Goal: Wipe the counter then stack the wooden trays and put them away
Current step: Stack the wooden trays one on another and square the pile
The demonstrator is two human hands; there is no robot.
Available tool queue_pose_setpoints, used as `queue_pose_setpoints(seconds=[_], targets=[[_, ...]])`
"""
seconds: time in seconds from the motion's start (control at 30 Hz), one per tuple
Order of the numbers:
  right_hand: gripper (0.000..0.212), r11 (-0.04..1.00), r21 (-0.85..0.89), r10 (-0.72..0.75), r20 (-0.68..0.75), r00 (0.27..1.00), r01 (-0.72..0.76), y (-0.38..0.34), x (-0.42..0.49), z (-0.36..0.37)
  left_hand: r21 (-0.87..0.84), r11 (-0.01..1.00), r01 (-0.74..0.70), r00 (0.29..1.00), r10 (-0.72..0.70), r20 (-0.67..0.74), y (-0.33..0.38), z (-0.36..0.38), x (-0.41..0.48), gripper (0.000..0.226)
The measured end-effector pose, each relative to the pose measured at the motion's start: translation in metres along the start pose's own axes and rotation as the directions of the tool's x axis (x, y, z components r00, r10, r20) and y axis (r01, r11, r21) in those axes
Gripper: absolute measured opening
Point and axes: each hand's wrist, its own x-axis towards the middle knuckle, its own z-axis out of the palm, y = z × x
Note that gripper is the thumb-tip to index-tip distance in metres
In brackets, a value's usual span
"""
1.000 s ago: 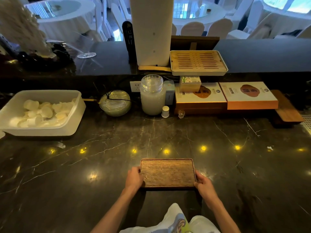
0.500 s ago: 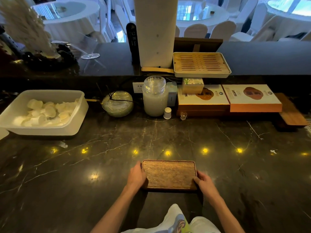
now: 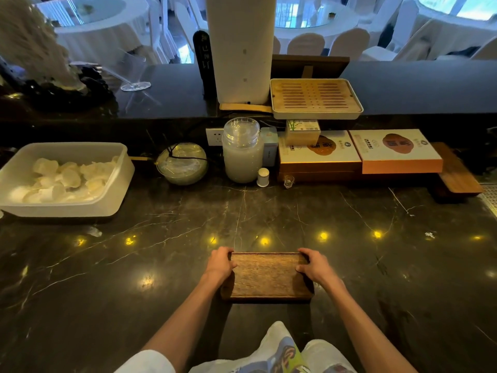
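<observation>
A dark wooden tray (image 3: 266,277) lies flat on the black marble counter (image 3: 107,278) just in front of me; how many trays are stacked in it I cannot tell. My left hand (image 3: 221,263) grips its far left corner, fingers curled over the rim. My right hand (image 3: 313,263) grips the far right corner the same way. Another wooden tray (image 3: 457,173) rests at the right, partly under an orange box. A slatted bamboo tray (image 3: 314,98) sits on the raised ledge.
A white tub (image 3: 118,189) of white pieces stands at the left. Against the back wall are a glass bowl (image 3: 183,164), a lidded glass jar (image 3: 243,152), a small white cap (image 3: 263,176), a tiny glass (image 3: 288,181) and two flat boxes (image 3: 357,154). A paper roll (image 3: 240,47) rises on the ledge.
Both hands have slid from the tray's near corners along its sides to the far corners. The tray has stayed in place.
</observation>
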Motion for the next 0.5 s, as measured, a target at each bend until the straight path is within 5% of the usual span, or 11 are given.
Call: queue_pose_setpoints(seconds=[0.5], targets=[[0.058, 1.0, 0.02, 0.006, -0.004, 1.0, -0.006, 0.0034, 0.0038, 0.0, -0.012, 1.0, 0.012, 1.0, -0.012, 0.012, 0.0003, -0.0019, 0.0001, 0.04]])
